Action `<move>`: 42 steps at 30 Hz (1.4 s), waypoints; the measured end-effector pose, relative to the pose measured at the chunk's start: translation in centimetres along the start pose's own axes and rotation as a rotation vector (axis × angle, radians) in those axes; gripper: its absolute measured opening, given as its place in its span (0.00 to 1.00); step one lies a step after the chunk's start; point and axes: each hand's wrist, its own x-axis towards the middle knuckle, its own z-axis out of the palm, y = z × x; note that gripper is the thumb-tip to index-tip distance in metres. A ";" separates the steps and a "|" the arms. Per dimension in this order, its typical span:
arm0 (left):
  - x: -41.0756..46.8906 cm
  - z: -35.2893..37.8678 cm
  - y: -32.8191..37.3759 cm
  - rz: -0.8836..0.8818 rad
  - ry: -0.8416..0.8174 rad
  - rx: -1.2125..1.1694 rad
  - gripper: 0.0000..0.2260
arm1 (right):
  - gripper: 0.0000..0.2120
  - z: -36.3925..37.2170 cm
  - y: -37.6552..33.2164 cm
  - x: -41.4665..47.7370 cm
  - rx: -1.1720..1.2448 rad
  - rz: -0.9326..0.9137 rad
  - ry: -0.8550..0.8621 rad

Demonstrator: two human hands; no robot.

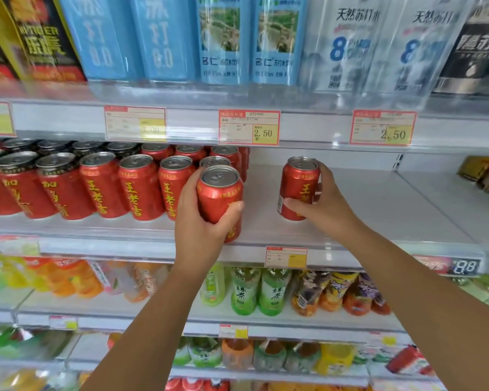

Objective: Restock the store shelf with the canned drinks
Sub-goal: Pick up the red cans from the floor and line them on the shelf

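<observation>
Mid-frame, the left hand (201, 224) grips a red can (219, 193), top up. The right hand (326, 206) clasps a second can (298, 184) upright on the shelf (378, 213).

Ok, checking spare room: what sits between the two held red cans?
Head view: only bare white shelf board between the left-held red metal can and the right-held red metal can.

hands (201, 227) 2 | held cans (219, 193) 2 | blue bottles (158, 38) 4 | clear bottles (347, 43) 2 | top-rail price tags (249, 127) 4
</observation>
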 end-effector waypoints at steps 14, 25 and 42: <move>-0.9 1.8 -3.0 0.074 0.178 0.158 0.34 | 0.38 1.9 1.4 3.8 -0.024 -0.033 -0.042; -0.8 2.0 -4.0 0.090 0.228 0.161 0.31 | 0.36 5.1 1.4 13.2 -0.092 -0.062 -0.016; -0.7 1.8 -4.1 0.078 0.207 0.128 0.31 | 0.45 7.5 2.5 16.7 0.023 0.025 -0.001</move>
